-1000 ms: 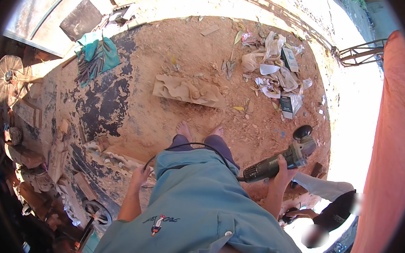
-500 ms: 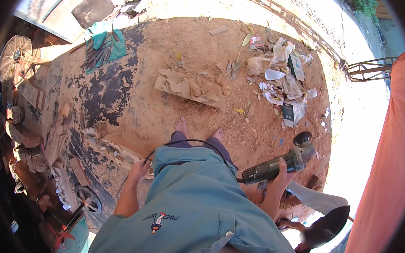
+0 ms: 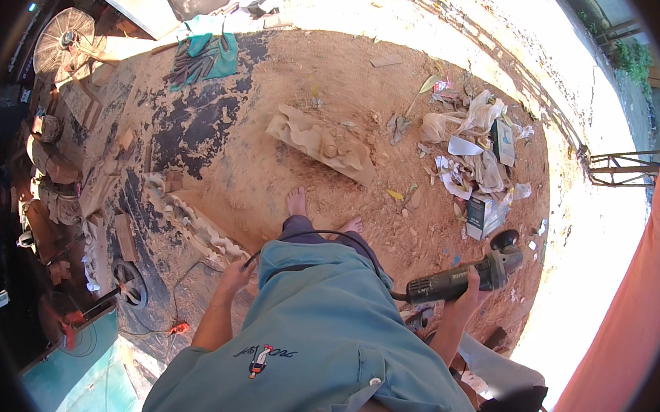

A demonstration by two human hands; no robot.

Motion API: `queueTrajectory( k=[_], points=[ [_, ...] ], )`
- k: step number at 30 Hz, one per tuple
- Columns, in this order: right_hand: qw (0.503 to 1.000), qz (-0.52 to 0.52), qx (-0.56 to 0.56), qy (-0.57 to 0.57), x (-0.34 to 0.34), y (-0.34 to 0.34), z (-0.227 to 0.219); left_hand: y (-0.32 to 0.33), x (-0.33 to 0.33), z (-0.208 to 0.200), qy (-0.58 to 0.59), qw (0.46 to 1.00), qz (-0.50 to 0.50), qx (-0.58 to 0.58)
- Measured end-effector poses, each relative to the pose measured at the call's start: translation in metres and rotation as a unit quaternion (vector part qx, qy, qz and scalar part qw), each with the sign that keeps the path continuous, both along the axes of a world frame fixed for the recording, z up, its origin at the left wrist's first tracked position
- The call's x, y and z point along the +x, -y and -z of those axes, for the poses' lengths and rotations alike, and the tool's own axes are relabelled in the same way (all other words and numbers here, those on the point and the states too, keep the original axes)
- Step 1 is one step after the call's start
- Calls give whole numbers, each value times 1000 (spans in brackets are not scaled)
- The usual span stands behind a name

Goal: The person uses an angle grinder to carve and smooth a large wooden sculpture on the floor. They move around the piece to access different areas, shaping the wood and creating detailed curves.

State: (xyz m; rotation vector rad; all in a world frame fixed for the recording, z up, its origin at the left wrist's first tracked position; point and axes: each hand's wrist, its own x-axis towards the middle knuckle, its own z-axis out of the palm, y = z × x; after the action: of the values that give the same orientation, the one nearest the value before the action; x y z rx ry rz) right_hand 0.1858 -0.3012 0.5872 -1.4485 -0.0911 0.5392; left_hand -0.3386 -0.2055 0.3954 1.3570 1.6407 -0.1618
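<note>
My right hand (image 3: 469,296) grips the dark body of an angle grinder (image 3: 440,285), held out to my right. A round dark pad (image 3: 505,239) is fitted at its head, pointing away from me. From its rear end a black power cable (image 3: 321,233) loops across my front to my left side. There my left hand (image 3: 236,277) is closed around the cable. In front of my bare feet, a carved wooden panel (image 3: 322,145) with a wavy relief lies on the dusty ground. Another carved length of wood (image 3: 200,224) lies beyond my left hand.
A heap of plastic bags, paper and boxes (image 3: 480,158) lies at the right. A teal cloth (image 3: 222,57) with dark tools is at the far left, near a fan (image 3: 67,39). A person (image 3: 510,406) is close at my lower right. An orange sheet (image 3: 625,322) hangs at the right.
My view has turned, so the ground things sit differently in the picture. Both hands keep their hold on cable and grinder. A red object on a cord now shows at lower left.
</note>
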Motion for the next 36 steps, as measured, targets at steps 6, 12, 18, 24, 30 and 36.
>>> queueTrajectory(
  k=[6,12,18,24,30,36],
  points=[
    [999,-44,18,-12,38,1,14,50,20,0,-28,999,-22,3],
    [996,-90,20,-18,54,-7,8,73,53,-13,6,995,-86,48],
    [997,-74,-2,3,65,-1,24,72,70,-31,1,993,-115,-4],
    [996,-85,-9,-5,77,2,34,67,80,-43,-9,992,-122,-41],
    [997,-79,-19,-12,75,9,30,85,65,-11,-4,994,-77,77],
    [996,-25,-76,-27,78,38,31,61,83,13,-37,995,-80,49]
  ],
)
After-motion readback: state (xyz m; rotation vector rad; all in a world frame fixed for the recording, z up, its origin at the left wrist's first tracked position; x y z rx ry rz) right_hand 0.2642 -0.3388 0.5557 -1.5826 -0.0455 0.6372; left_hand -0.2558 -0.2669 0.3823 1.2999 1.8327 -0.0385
